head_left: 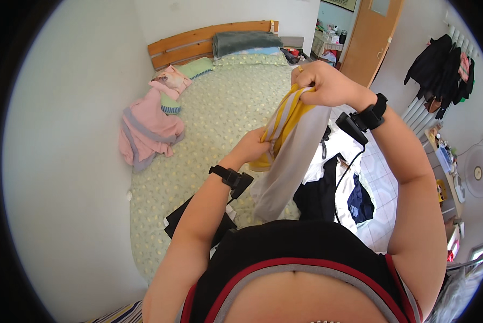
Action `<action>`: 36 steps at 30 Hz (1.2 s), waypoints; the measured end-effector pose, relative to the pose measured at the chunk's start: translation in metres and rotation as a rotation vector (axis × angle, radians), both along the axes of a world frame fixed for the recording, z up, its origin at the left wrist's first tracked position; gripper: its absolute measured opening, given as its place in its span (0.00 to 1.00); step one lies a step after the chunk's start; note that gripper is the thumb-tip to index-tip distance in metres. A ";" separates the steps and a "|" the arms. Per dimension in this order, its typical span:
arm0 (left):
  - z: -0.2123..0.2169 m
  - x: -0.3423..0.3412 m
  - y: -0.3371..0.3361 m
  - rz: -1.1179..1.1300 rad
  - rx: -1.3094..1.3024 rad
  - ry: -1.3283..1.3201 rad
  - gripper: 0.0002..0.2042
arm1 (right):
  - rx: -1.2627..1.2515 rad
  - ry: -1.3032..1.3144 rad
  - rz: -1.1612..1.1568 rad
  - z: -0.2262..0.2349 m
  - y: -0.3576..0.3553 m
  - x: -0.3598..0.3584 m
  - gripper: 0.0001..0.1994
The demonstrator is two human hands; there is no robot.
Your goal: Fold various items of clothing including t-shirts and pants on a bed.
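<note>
A light grey garment [296, 155] with yellow and white stripes hangs between my hands above the bed; its full shape is hidden by the folds. My right hand [327, 85], higher and farther off, is closed around its gathered upper end. Lower down and to the left, my left hand [250, 147] grips the striped yellow edge. The grey part droops toward me, close to the bed cover. Just right of the garment lies a pile of clothes, with white pieces [342, 141], a black piece [318, 195] and a navy piece [360, 202].
The bed [214, 116] has a pale green patterned cover. A pink and grey blanket [151, 129] lies at its left edge, pillows [249, 58] at the wooden headboard [179, 49]. A black flat item [179, 219] lies beside my left forearm. A cable [349, 172] hangs from my right wrist device.
</note>
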State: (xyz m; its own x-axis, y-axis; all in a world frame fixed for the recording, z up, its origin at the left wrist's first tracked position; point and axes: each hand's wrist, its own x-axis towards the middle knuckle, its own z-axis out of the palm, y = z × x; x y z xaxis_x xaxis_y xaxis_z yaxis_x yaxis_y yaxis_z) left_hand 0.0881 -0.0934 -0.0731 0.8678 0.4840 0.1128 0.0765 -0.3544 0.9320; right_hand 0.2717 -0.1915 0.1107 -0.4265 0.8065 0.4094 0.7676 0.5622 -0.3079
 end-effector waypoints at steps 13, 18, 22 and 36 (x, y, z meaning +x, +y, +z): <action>0.016 -0.055 0.062 -0.088 0.040 -0.071 0.21 | -0.195 -0.104 -0.009 0.023 -0.025 0.019 0.05; 0.025 -0.071 0.084 -0.055 0.284 -0.032 0.16 | -0.118 -0.215 -0.084 0.018 -0.023 0.025 0.06; 0.022 -0.076 0.100 -0.011 0.494 0.243 0.12 | -0.070 -0.355 -0.196 0.006 -0.009 0.046 0.07; 0.151 -0.131 0.124 0.690 0.584 -0.435 0.10 | 0.895 -0.338 -0.547 0.052 0.023 0.021 0.09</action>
